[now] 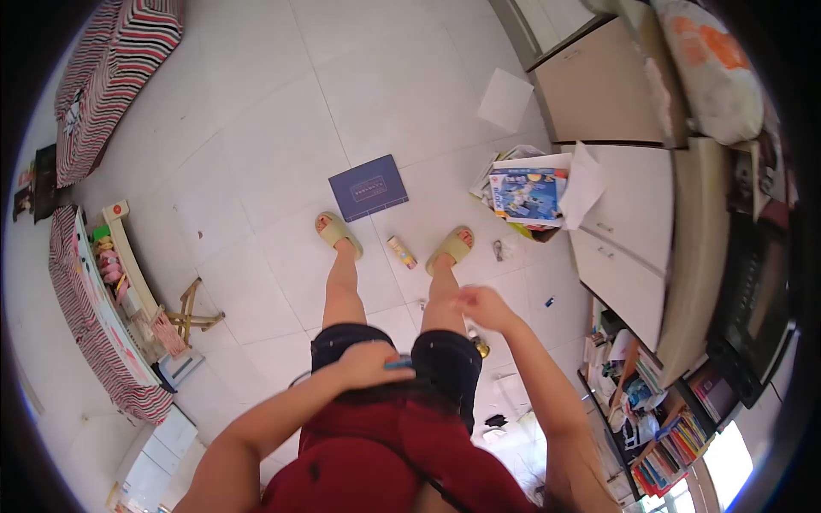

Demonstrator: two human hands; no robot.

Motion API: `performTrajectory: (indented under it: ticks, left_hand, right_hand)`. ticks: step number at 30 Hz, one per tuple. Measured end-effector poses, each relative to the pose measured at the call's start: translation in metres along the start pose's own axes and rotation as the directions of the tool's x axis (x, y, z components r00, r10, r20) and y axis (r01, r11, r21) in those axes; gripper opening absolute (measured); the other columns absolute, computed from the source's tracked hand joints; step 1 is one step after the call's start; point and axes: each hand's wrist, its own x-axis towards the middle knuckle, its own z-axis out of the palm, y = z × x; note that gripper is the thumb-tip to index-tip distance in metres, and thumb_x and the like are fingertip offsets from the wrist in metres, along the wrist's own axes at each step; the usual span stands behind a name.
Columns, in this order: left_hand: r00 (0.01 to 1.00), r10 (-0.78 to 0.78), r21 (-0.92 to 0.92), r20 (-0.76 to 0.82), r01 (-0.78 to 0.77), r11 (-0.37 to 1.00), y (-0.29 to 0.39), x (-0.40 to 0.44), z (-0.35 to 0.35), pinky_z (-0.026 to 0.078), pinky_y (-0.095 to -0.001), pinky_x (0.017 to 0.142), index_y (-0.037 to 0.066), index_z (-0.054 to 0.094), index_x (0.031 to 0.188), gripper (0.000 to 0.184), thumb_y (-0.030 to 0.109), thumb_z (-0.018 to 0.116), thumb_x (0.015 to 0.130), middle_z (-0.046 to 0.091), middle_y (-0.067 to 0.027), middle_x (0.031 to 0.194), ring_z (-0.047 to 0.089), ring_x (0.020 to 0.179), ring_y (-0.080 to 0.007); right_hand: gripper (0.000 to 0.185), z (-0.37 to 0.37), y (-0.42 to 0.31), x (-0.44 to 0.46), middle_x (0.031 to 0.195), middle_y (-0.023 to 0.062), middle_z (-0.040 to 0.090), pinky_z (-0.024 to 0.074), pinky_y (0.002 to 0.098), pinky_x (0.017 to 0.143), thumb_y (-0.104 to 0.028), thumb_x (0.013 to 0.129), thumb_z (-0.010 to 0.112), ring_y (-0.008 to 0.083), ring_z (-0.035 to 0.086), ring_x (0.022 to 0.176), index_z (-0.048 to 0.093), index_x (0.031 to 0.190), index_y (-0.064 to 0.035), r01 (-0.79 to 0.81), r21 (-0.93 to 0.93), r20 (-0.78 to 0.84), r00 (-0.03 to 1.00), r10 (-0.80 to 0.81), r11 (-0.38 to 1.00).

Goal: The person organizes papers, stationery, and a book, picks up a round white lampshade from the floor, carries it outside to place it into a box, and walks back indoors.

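My left hand (pixel 372 365) is closed in front of my lap, over the dark shorts. A small blue object (pixel 399 363) sticks out from its fingers; its kind is hard to make out. Out above my right knee, my right hand (pixel 483 306) is bent at the wrist, its fingers smeared by motion. On the tiles between my feet lies a small yellow and orange printed tube or pack (pixel 402 252). Farther ahead is a flat dark blue box or folder (pixel 369 187) with a printed label.
Cabinets (pixel 620 201) line the right side. Before them stand a bag of papers and a blue picture box (pixel 528 195). A paper sheet (pixel 505 100) lies near the wall. Bookshelves (pixel 667 445) stand at lower right. Left are a small folding stool (pixel 195 315) and striped cloth-covered furniture (pixel 141 51).
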Motion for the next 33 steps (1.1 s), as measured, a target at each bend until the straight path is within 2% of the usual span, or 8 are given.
performTrajectory:
  ticks: [4,11,12,14,21,24,29,33]
  left_hand:
    - [0.943,0.063,-0.095,0.328,-0.034,0.995,-0.074,0.027,0.002,0.048,-0.0397,0.077,0.008,0.065,0.091,0.044,0.052,0.06,0.084,0.062,-0.0125,0.095,0.06,0.09,-0.0325]
    - [0.602,-0.135,-0.086,0.787,0.324,0.942,-0.188,0.094,-0.013,0.049,-0.0375,0.08,0.008,0.065,0.095,0.028,0.031,0.052,0.09,0.063,-0.0139,0.104,0.062,0.097,-0.0279]
    - [0.583,-0.137,-0.09,0.801,0.343,0.935,-0.211,0.1,-0.013,0.049,-0.0375,0.08,0.008,0.065,0.095,0.028,0.031,0.052,0.09,0.063,-0.0139,0.104,0.062,0.097,-0.0279]
    - [0.733,0.004,-0.661,0.68,0.61,0.438,-0.251,0.097,0.002,0.049,-0.0348,0.08,0.007,0.065,0.103,0.031,0.033,0.054,0.09,0.068,-0.0104,0.101,0.063,0.098,-0.0264]
    - [0.944,-0.063,-0.82,0.325,0.315,0.478,-0.301,0.129,-0.024,0.049,-0.0408,0.078,0.009,0.065,0.094,0.033,0.033,0.061,0.072,0.066,-0.0147,0.093,0.062,0.091,-0.0335]
    - [0.922,-0.034,-0.788,0.385,0.347,0.509,-0.277,0.109,-0.017,0.049,-0.0434,0.076,0.009,0.065,0.091,0.035,0.033,0.064,0.065,0.065,-0.0165,0.089,0.061,0.089,-0.0366]
    - [0.783,0.032,-0.553,0.622,0.41,0.726,-0.25,0.093,-0.013,0.049,-0.036,0.078,0.014,0.065,0.105,0.028,0.028,0.059,0.083,0.068,-0.0087,0.098,0.064,0.091,-0.0261]
    - [0.672,-0.006,-0.304,0.74,0.343,0.889,-0.205,0.083,-0.025,0.049,-0.034,0.079,0.014,0.066,0.109,0.027,0.029,0.058,0.087,0.069,-0.0071,0.101,0.065,0.091,-0.0239]
  right_hand:
    - [0.025,0.029,0.099,0.183,0.087,0.0152,0.068,0.0516,0.0371,0.075,-0.021,0.079,0.067,0.028,0.065,0.084,0.064,0.094,-0.0019,-0.297,-0.327,-0.398,0.904,0.154,0.897]
    - [0.04,0.108,0.234,0.497,0.104,0.0198,0.063,0.0455,0.0418,0.092,-0.019,0.072,0.072,0.0347,0.057,0.104,0.059,0.106,-0.0025,-0.282,-0.253,-0.39,0.905,0.169,0.926]
    - [0.046,0.114,0.237,0.533,0.106,0.0194,0.061,0.0461,0.0421,0.091,-0.02,0.071,0.073,0.0357,0.057,0.105,0.056,0.111,-0.0034,-0.352,-0.271,-0.411,0.884,0.223,0.896]
    - [0.055,0.124,0.236,0.584,0.115,0.0204,0.053,0.0497,0.042,0.09,-0.021,0.073,0.077,0.0368,0.055,0.109,0.047,0.115,-0.0017,-0.467,-0.203,-0.483,0.813,0.327,0.861]
    - [0.068,0.161,0.273,0.652,0.113,0.0173,0.054,0.0502,0.04,0.084,-0.029,0.065,0.085,0.0315,0.056,0.101,0.047,0.114,-0.002,-0.674,-0.124,-0.716,0.569,0.404,0.729]
    - [0.059,0.153,0.275,0.639,0.109,0.0167,0.056,0.0496,0.0413,0.083,-0.032,0.063,0.085,0.034,0.056,0.1,0.054,0.105,-0.0034,-0.595,0.019,-0.606,0.632,0.483,0.804]
    - [0.033,0.152,0.226,0.575,0.076,0.02,0.063,0.0497,0.0453,0.067,-0.02,0.073,0.071,0.038,0.063,0.073,0.056,0.096,-0.0022,-0.122,-0.041,-0.394,0.914,0.096,0.992]
    - [0.013,0.162,0.132,0.46,0.079,0.0132,0.055,0.0463,0.0458,0.065,-0.007,0.077,0.056,0.0341,0.058,0.075,0.053,0.089,-0.0073,0.138,-0.371,-0.384,0.877,-0.288,0.918]
